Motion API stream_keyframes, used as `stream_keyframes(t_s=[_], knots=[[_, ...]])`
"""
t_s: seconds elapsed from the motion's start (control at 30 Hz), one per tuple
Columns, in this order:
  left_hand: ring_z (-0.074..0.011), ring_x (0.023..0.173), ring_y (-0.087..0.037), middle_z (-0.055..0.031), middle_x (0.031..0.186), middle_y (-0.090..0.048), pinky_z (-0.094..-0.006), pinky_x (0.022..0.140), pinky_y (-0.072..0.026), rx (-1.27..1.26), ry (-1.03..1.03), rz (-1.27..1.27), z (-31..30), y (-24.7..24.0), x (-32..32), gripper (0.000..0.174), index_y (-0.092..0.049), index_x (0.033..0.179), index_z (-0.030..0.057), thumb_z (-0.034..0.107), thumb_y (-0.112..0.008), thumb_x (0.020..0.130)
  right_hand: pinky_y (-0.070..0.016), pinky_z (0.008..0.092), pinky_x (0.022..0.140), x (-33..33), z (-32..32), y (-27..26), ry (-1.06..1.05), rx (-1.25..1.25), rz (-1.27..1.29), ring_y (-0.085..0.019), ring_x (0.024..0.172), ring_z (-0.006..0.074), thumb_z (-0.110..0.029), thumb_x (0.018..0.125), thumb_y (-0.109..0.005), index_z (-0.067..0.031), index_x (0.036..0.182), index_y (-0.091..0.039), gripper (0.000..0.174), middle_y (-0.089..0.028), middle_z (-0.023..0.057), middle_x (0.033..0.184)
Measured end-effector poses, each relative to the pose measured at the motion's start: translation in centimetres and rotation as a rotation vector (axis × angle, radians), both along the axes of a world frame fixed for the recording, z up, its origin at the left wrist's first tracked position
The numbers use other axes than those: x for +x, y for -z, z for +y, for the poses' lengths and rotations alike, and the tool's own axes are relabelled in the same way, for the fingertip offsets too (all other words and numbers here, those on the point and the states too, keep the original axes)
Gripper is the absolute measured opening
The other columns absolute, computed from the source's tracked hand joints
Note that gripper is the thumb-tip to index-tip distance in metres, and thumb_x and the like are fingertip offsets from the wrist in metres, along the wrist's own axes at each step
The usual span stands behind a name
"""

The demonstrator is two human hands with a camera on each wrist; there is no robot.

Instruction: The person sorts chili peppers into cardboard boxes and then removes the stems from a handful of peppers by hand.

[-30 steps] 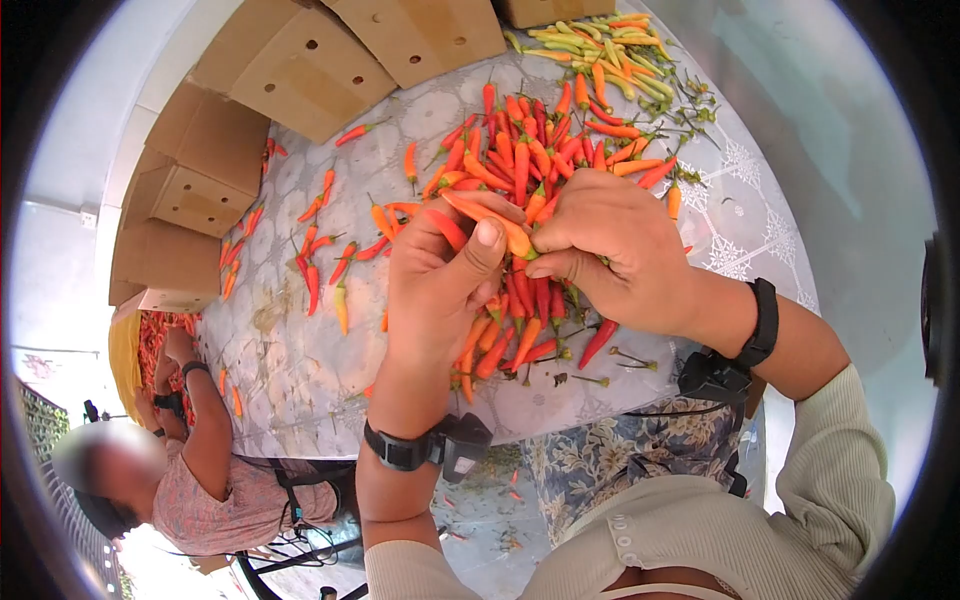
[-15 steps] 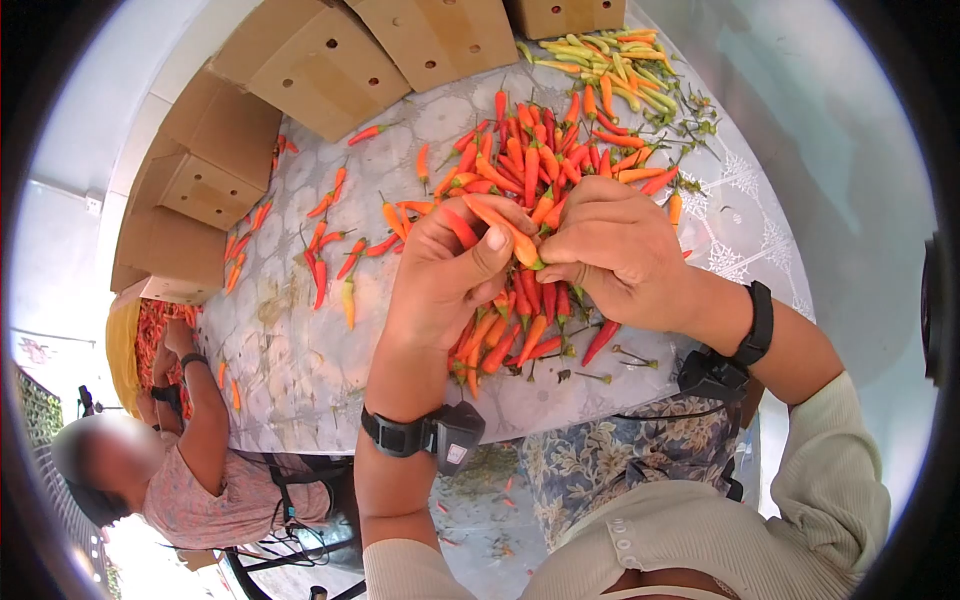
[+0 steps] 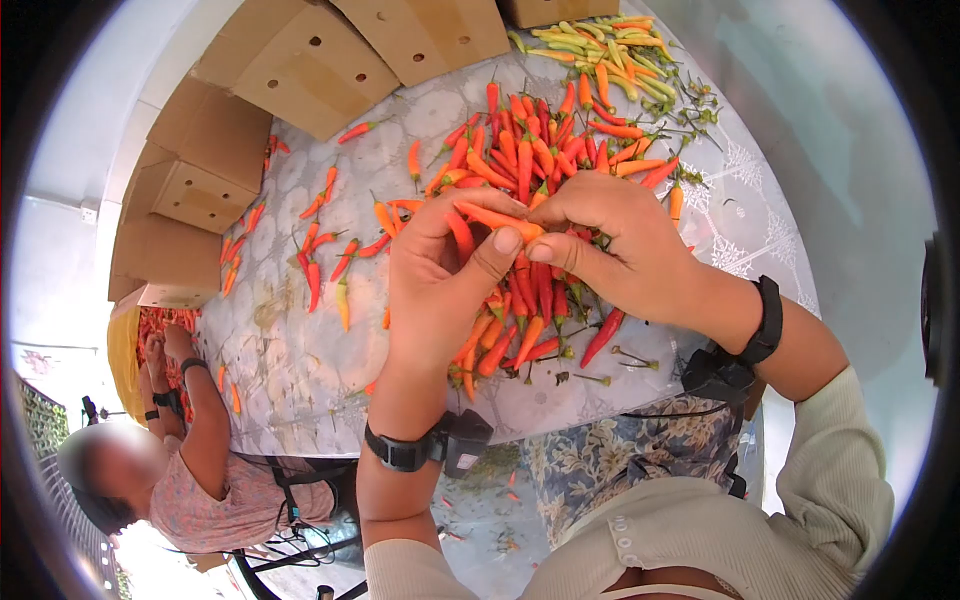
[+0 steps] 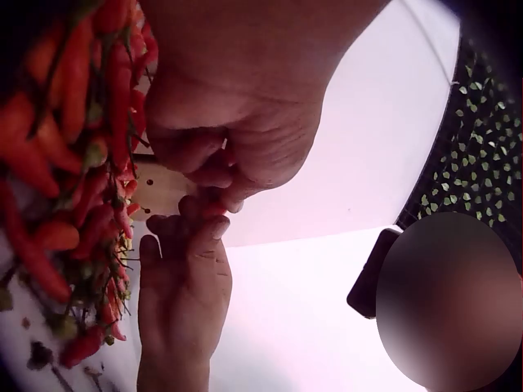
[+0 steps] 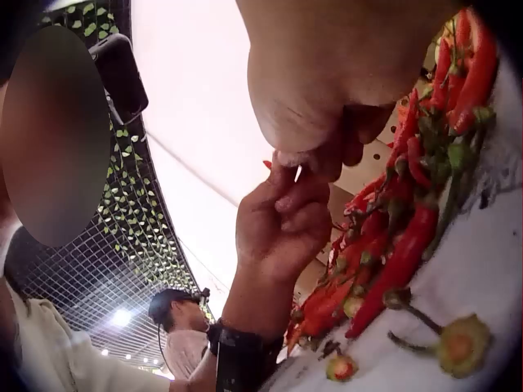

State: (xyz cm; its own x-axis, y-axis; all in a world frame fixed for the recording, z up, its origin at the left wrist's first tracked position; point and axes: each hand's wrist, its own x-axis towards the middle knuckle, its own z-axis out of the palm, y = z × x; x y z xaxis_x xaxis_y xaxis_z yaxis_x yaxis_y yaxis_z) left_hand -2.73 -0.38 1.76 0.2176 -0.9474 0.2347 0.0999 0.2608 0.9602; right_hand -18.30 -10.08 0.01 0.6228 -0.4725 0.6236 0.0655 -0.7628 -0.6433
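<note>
In the head view, the left hand (image 3: 435, 275) holds an orange pepper (image 3: 490, 217) between thumb and fingers, and a second, red pepper (image 3: 461, 236) lies within the same hand. The right hand (image 3: 630, 245) pinches the orange pepper's near end, thumb and index finger together. No green cap shows at that end; the fingertips cover it. Beneath and behind both hands spreads a pile of red and orange peppers (image 3: 525, 160). Both wrist views show the two hands meeting at the fingertips, the left hand (image 5: 282, 224) below in the right wrist view.
Cardboard boxes (image 3: 315, 70) line the table's far left edge. Yellow-green peppers (image 3: 610, 55) lie at the back, with loose green stems (image 3: 700, 110) beside them. Scattered peppers (image 3: 314, 285) lie left of the hands. Another person (image 3: 230, 495) sits at the left by more red peppers.
The right thumb and index finger have shifted onto the orange pepper's end, and the green cap seen there before no longer shows. The left hand keeps both peppers.
</note>
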Motion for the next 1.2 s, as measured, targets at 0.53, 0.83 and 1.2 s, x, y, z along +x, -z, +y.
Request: stream_keyframes(t_s=[0.53, 0.83, 1.2], knots=[[-0.0100, 0.078, -0.060, -0.0056, 0.086, -0.064, -0.0240, 0.071, -0.0491, 0.079, 0.016, 0.035, 0.1, -0.6, -0.4, 0.017, -0.062, 0.095, -0.0022, 0.011, -0.067, 0.085, -0.0393, 0.0387, 0.052, -0.4, 0.3, -0.3, -0.035, -0.098, -0.028, -0.053, 0.055, 0.0273, -0.026, 0.074, -0.072, -0.0078, 0.064, -0.057, 0.025, -0.049, 0.0068, 0.055], [-0.0052, 0.064, -0.052, -0.0058, 0.083, -0.064, -0.0180, 0.053, -0.0406, 0.206, 0.152, 0.161, 0.1, -0.5, 1.0, 0.018, -0.062, 0.096, -0.0015, 0.014, -0.066, 0.086, -0.0382, 0.0341, 0.052, -0.2, 0.0, -0.1, -0.081, -0.335, -0.099, -0.052, 0.055, 0.0232, -0.024, 0.069, -0.077, -0.0078, 0.071, -0.061, 0.023, -0.052, 0.0037, 0.058], [-0.0077, 0.060, -0.045, -0.0074, 0.082, -0.053, -0.0178, 0.040, -0.0330, 0.176, -0.013, 0.594, -0.8, -0.4, 2.6, 0.017, -0.051, 0.096, 0.0044, 0.021, -0.047, 0.095, -0.0414, 0.0350, 0.064, -1.0, -1.8, -1.3, -0.003, -0.263, -0.223, -0.054, 0.065, 0.0248, -0.017, 0.082, -0.064, -0.0054, 0.079, -0.063, 0.012, -0.059, 0.0068, 0.070]])
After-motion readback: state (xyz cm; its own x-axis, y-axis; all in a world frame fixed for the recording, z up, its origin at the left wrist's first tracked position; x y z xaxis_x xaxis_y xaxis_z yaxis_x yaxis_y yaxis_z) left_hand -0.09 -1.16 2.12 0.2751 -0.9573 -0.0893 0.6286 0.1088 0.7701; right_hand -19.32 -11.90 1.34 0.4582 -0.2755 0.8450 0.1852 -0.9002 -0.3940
